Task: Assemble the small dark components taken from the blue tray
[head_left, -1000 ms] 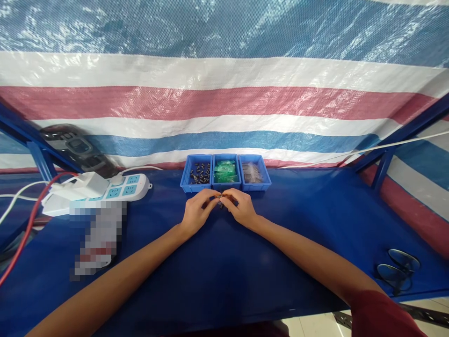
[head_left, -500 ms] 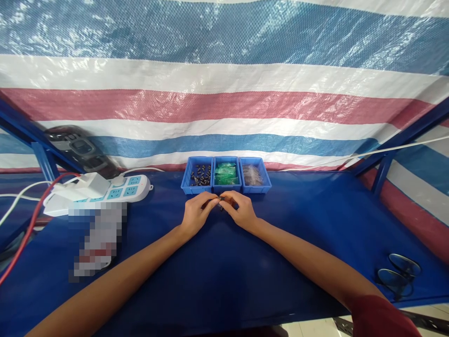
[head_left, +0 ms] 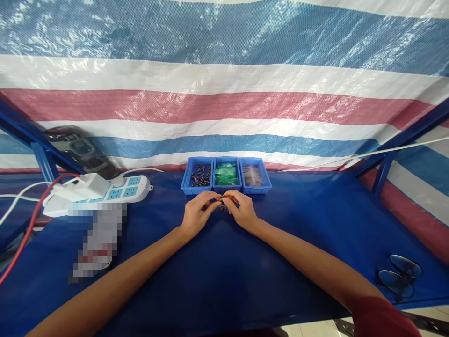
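Note:
Over the front of the bins, my left hand and my right hand meet fingertip to fingertip. Between them is a small dark part, pinched by the thumbs and index fingers of both hands; its details are mostly covered. Just beyond my hands stand three blue bins side by side. The left bin holds several small dark metallic parts. Green packets lie in the middle bin. Clear plastic bags lie in the right bin.
A white power strip with plugs and cables sits at the left, near a pixelated object. Behind it leans a dark transparent object. Eyeglasses lie at the right table edge. Striped sheeting hangs behind the blue table.
My fingers have shifted slightly around the small dark part, and a little more of it shows below the fingertips. The bins and other objects stay in place.

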### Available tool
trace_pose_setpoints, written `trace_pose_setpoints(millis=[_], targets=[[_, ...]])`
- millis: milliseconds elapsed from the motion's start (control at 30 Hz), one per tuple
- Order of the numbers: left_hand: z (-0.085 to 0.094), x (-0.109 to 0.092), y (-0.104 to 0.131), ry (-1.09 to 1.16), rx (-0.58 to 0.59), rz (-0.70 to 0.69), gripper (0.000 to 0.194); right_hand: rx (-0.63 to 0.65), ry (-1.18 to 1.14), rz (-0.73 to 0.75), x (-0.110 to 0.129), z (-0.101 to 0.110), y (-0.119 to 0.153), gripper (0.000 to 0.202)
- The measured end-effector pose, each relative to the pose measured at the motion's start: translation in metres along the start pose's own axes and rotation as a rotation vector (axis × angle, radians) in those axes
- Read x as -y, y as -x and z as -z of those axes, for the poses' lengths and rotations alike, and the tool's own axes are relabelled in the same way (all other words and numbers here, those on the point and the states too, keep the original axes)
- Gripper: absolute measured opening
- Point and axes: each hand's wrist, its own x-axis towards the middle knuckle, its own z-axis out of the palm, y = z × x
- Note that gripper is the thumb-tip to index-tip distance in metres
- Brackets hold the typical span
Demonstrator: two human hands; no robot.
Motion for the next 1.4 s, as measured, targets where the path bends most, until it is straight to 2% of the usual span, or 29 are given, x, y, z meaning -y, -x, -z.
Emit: trace_pose_setpoints(millis=[200,367,500,633,733,933,1200,1400], targets=[[0.002,-0.002,-0.001,0.003,0.003,-0.028,0.014,0.005,0.082,0.047,-0.001,0.000,-0.001,0.023],[0.003,-0.003,0.002,0.019,-0.007,0.068,0.019,0.038,0.133,0.112,0.002,0.001,-0.002,0.028],[0.003,-0.003,0.004,0.036,0.009,0.150,0.021,0.019,0.126,0.088,0.003,0.000,-0.001,0.026],[0.004,-0.002,0.002,-0.023,-0.005,0.091,0.020,-0.035,0.068,0.030,0.002,0.000,0.000,0.021],[0.005,-0.002,0.002,-0.028,0.031,0.070,0.023,-0.040,0.038,0.024,0.002,0.000,0.001,0.019],[0.000,0.005,0.009,0.084,0.047,0.226,0.020,-0.028,0.034,0.077,0.003,0.000,0.001,0.017],[-0.003,0.010,0.010,0.065,0.145,0.254,0.022,0.019,0.082,0.164,0.002,-0.001,0.000,0.017],[-0.002,0.006,0.009,0.063,0.186,0.239,0.021,0.029,0.083,0.165,0.000,-0.003,0.000,0.015]])
